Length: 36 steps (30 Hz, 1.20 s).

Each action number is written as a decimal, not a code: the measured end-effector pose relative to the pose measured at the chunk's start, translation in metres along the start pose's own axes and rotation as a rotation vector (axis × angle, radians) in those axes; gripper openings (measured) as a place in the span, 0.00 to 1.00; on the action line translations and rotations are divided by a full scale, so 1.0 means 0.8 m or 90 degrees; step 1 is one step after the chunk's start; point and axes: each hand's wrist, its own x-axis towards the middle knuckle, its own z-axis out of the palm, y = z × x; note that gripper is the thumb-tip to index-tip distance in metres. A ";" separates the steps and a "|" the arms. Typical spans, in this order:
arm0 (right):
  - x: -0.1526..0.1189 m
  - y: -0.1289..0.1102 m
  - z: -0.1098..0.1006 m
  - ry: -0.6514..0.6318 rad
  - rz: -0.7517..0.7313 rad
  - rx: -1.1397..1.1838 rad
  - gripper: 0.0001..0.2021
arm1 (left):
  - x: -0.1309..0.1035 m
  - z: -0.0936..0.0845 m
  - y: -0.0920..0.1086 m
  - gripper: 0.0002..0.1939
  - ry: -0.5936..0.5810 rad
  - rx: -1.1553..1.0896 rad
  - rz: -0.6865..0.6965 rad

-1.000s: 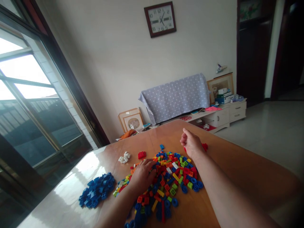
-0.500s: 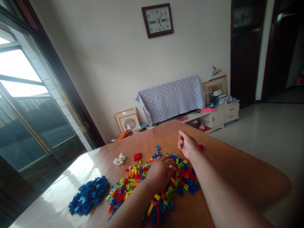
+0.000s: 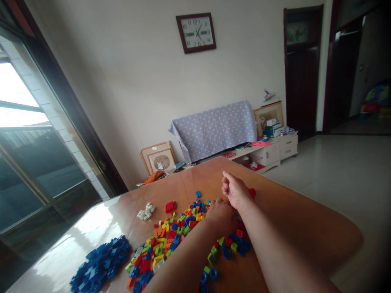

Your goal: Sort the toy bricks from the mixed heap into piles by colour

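A spread of mixed building bricks [image 3: 165, 240] in red, yellow, green, orange and blue covers the middle of the wooden table [image 3: 293, 219]. My left hand [image 3: 221, 215] lies palm down over the right side of this spread, its fingertips out of sight. Just above and to the right, my right hand [image 3: 235, 190] is closed in a fist over the table, thumb on top; whatever it may hold is hidden. Behind the right wrist some red bricks [image 3: 252, 192] show on the tabletop.
A heap of blue bricks [image 3: 102, 262] lies at the left. Farther back are a small group of white bricks [image 3: 146, 211], some red bricks [image 3: 171, 206] set together, and a blue brick [image 3: 198, 194]. A low cabinet [image 3: 275, 154] stands beyond the table.
My left hand has moved right across the brick spread, closer to my right hand. The right hand stays a fist. The view has turned slightly to the right.
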 end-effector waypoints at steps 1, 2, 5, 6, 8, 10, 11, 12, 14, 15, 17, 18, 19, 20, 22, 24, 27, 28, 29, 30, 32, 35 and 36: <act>0.000 0.000 0.000 0.000 0.000 -0.001 0.18 | 0.002 0.000 -0.001 0.15 -0.008 0.001 -0.005; 0.000 0.000 0.000 0.001 -0.001 -0.001 0.18 | 0.003 -0.001 -0.002 0.16 -0.016 0.001 -0.010; -0.001 0.000 0.001 0.003 -0.002 -0.002 0.18 | 0.008 -0.002 -0.003 0.16 -0.036 -0.003 -0.024; -0.001 -0.001 0.001 0.004 -0.002 -0.002 0.18 | 0.009 -0.003 -0.003 0.16 -0.041 -0.003 -0.029; -0.002 -0.002 0.000 0.008 -0.002 -0.002 0.18 | 0.012 -0.004 -0.002 0.16 -0.050 -0.001 -0.031; -0.002 -0.003 0.000 0.011 -0.002 -0.001 0.17 | 0.014 -0.005 -0.003 0.18 -0.056 -0.001 -0.028; -0.003 -0.003 0.000 0.013 -0.002 0.000 0.17 | 0.015 -0.004 -0.003 0.18 -0.056 -0.005 -0.027; -0.003 -0.003 0.000 0.015 -0.003 0.002 0.17 | 0.016 -0.004 -0.004 0.19 -0.053 -0.013 -0.029; -0.004 -0.003 0.001 0.018 -0.005 0.007 0.17 | 0.018 -0.002 -0.006 0.18 -0.042 -0.032 -0.032; -0.005 -0.003 0.002 0.020 -0.006 0.010 0.17 | 0.019 -0.001 -0.007 0.17 -0.034 -0.042 -0.033; -0.005 -0.004 0.003 0.026 -0.013 0.018 0.17 | 0.021 0.002 -0.009 0.18 -0.012 -0.064 -0.033; -0.005 -0.005 0.004 0.032 -0.019 0.023 0.17 | 0.021 0.003 -0.011 0.18 0.002 -0.079 -0.033; -0.004 -0.006 0.004 0.042 -0.028 0.030 0.17 | 0.022 0.004 -0.014 0.17 0.017 -0.097 -0.033; -0.004 -0.007 0.004 0.054 -0.039 0.038 0.17 | 0.023 0.006 -0.017 0.16 0.032 -0.120 -0.032; -0.001 -0.010 0.002 0.083 -0.061 0.053 0.17 | 0.025 0.008 -0.028 0.12 0.056 -0.174 -0.034; 0.001 -0.011 0.000 0.109 -0.068 0.064 0.17 | 0.027 0.009 -0.047 0.10 0.077 -0.234 -0.054; 0.004 -0.010 -0.001 0.131 -0.058 0.072 0.16 | 0.027 0.011 -0.090 0.13 0.110 -0.310 -0.143; 0.004 -0.009 -0.001 0.135 -0.054 0.072 0.16 | 0.026 0.012 -0.108 0.14 0.118 -0.328 -0.189; 0.005 -0.008 -0.001 0.138 -0.050 0.072 0.16 | 0.024 0.013 -0.126 0.15 0.124 -0.343 -0.238; 0.005 -0.006 0.000 0.140 -0.047 0.072 0.16 | 0.022 0.015 -0.144 0.16 0.129 -0.355 -0.288; 0.006 -0.003 0.001 0.142 -0.043 0.071 0.16 | 0.017 0.019 -0.179 0.15 0.123 -0.375 -0.381; 0.007 0.000 0.001 0.143 -0.042 0.068 0.16 | 0.011 0.026 -0.216 0.17 0.091 -0.406 -0.486; 0.007 0.000 0.001 0.143 -0.043 0.066 0.16 | 0.010 0.028 -0.225 0.18 0.079 -0.414 -0.509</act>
